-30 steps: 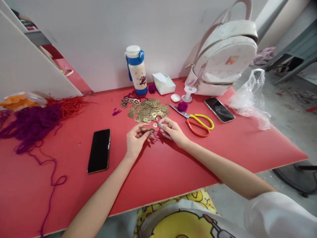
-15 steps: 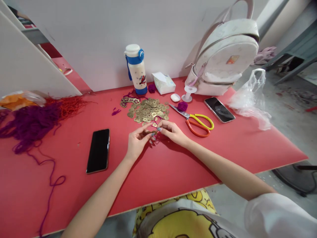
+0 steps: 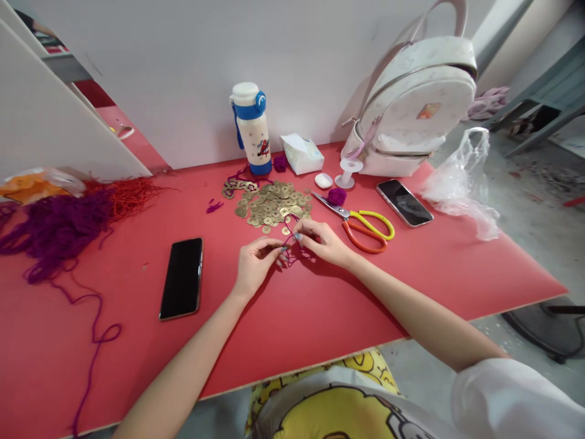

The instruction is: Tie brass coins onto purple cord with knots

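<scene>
Over the red tabletop my left hand (image 3: 256, 263) is closed in a pinch, with a brassy holed coin mostly hidden between its fingertips. Close by on the right, my right hand (image 3: 323, 244) pinches purple yarn (image 3: 289, 218), which loops up above the fingers. More of the yarn hangs between and below both hands. Just beyond them lies a heap of brass coins with holes (image 3: 274, 202), and a few single coins lie at its near edge. A string of coins threaded on purple yarn (image 3: 238, 186) rests at the heap's left.
Scissors (image 3: 365, 228) lie right of my right hand, near a purple yarn ball (image 3: 337, 196). Phones lie left (image 3: 181, 278) and right (image 3: 404, 202). Behind stand a bottle (image 3: 253, 131), tissue pack (image 3: 304, 155), white spool (image 3: 348, 173) and backpack (image 3: 411, 103). Tangled purple yarn (image 3: 68, 225) lies far left.
My right hand has moved slightly to the right, away from my left hand, drawing the yarn along. The gap between the fingertips is wider. My left hand has barely moved.
</scene>
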Motion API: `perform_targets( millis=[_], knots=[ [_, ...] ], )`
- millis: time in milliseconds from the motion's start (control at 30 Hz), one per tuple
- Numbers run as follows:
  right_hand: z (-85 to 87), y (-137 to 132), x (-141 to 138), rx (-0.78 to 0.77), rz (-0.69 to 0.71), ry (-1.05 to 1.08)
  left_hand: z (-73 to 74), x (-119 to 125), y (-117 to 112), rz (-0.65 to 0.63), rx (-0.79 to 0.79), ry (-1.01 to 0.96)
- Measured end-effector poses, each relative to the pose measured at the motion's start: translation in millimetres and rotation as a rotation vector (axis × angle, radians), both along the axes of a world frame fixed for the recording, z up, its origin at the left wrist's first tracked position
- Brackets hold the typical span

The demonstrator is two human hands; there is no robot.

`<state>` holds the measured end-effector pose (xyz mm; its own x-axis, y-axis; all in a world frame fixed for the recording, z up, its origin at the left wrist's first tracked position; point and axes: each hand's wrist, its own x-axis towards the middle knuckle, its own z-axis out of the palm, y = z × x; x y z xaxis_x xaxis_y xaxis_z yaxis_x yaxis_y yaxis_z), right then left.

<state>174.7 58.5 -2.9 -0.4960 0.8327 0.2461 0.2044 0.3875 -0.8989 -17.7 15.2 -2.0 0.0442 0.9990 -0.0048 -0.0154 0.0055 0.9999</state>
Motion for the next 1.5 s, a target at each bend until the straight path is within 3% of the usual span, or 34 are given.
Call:
perform_targets(
  millis=[267,567,900,1500],
  knots=[
    [-6.2,2.4,-2.7,-0.018,-0.021,0.022,-2.4,-0.4,0.6,0.007,-0.021,-0.02],
    [-10.3,1.5,-5.5,-0.059,-0.149,0.071,-0.4,-2.2,1.7,0.04,0.033,-0.025],
    [-11.8,1.6,-2.9,0.096,-0.101,-0.032,-1.6,-4.5,4.2,0.04,0.015,-0.101],
    [-9.5,-2.4,-6.3,0.122,-0.095,0.006,-4.4,-4.9,5.2,0.034,0.014,-0.113]
  ],
)
